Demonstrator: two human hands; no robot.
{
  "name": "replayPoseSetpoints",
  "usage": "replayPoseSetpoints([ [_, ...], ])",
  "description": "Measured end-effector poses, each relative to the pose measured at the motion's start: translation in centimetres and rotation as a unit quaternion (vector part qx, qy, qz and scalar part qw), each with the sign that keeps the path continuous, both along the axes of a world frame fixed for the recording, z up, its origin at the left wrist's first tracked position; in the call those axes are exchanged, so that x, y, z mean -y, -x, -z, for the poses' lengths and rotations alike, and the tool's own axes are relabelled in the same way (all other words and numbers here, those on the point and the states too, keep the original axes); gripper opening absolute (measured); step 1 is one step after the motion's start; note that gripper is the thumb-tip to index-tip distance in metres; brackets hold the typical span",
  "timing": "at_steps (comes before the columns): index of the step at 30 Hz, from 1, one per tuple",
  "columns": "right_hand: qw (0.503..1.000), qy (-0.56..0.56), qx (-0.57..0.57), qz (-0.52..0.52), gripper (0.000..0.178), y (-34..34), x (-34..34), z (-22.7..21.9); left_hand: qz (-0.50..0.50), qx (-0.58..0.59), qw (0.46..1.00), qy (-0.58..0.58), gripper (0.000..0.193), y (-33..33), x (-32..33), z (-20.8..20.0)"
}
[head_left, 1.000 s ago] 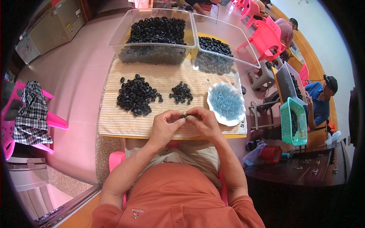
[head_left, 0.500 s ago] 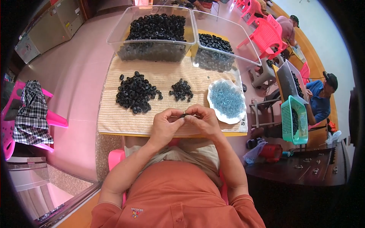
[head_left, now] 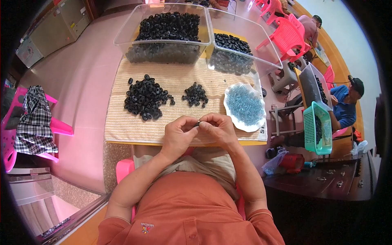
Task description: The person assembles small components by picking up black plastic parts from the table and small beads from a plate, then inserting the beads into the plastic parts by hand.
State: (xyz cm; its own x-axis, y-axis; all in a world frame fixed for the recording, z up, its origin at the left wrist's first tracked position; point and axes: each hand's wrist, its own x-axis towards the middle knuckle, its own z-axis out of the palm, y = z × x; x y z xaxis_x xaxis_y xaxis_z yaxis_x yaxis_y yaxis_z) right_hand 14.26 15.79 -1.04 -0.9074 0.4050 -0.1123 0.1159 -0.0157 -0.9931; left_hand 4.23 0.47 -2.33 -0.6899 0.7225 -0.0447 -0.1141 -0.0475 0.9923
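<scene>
Near the front edge of the towel-covered table, my left hand and my right hand meet, fingertips pinched together. Between them is a small black part, mostly hidden by the fingers. Beyond my hands lies a small pile of black ring-like parts. A larger heap of black parts spreads to its left. On the right, a white scalloped plate holds many small clear-blue pieces.
Two clear plastic bins, the left bin and the right bin, stand at the table's back with black parts inside. A pink chair draped with a checked shirt is at left. A co-worker sits at right by a green basket.
The black part between my fingertips shows at a slightly different angle. My hands stay in nearly the same place, and the view has shifted very slightly.
</scene>
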Motion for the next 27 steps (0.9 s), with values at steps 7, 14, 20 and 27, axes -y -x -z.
replayPoseSetpoints([
  [7,1.0,0.001,-0.008,0.006,0.012,-0.1,0.1,0.4,-0.017,-0.032,0.999,0.011,0.016,0.1,0.0,0.2],
  [14,0.999,0.034,-0.02,0.018,0.013,-0.1,0.4,0.4,-0.032,-0.043,0.999,-0.007,0.015,0.2,0.0,0.4],
  [20,0.993,0.118,-0.026,0.011,0.013,-0.3,0.3,0.7,-0.032,-0.07,0.997,0.0,0.013,0.3,0.1,0.0],
  [27,0.953,0.298,-0.054,0.0,0.02,-0.1,0.7,1.0,-0.036,-0.141,0.989,-0.006,0.015,0.6,0.4,-0.8],
])
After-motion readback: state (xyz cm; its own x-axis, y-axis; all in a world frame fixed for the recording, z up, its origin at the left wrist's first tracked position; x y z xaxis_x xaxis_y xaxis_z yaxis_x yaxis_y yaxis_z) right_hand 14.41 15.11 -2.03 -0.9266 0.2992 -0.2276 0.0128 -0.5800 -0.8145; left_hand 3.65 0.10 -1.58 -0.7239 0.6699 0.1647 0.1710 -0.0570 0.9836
